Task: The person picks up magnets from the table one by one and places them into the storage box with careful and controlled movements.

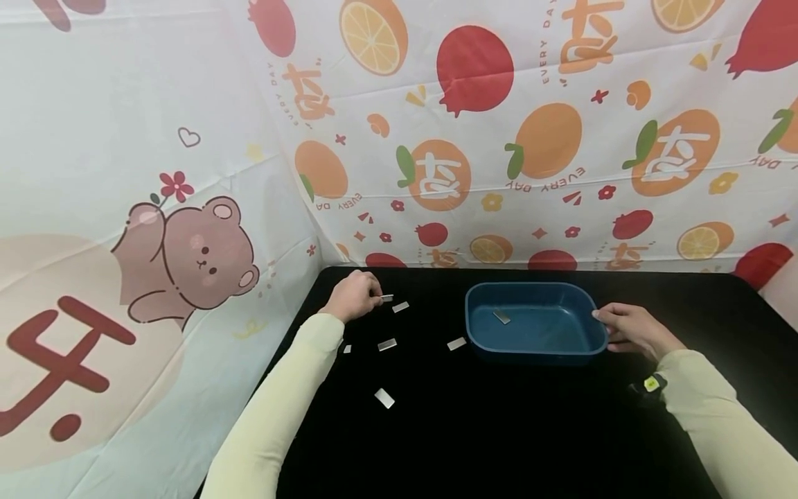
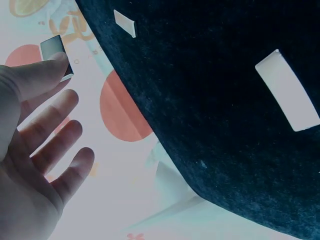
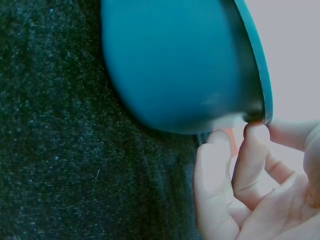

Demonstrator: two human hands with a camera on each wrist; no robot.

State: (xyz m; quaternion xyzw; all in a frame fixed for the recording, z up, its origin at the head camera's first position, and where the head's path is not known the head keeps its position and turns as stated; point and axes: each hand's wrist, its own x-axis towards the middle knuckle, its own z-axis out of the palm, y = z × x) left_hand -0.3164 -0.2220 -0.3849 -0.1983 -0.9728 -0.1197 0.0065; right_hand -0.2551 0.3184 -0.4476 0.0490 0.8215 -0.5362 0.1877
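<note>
My left hand [image 1: 376,296] hovers at the back left of the black table [image 1: 511,430] and pinches a small silver metal plate [image 1: 387,298] at its fingertips. In the left wrist view that plate [image 2: 51,49] sits against the tip of the left hand [image 2: 59,64], while the other fingers [image 2: 75,165] spread loosely. A blue plastic tub [image 1: 536,346] stands right of centre with one metal plate [image 1: 501,317] inside. My right hand [image 1: 600,317] grips the tub's right rim. In the right wrist view its fingers [image 3: 252,131] curl under the tub rim [image 3: 260,75].
Several more silver plates lie loose on the table left of the tub, among them one [image 1: 401,306] beside my left hand, one [image 1: 387,344] nearer me and one [image 1: 457,343] by the tub. Fruit-print and bear-print cloth walls close off the back and left.
</note>
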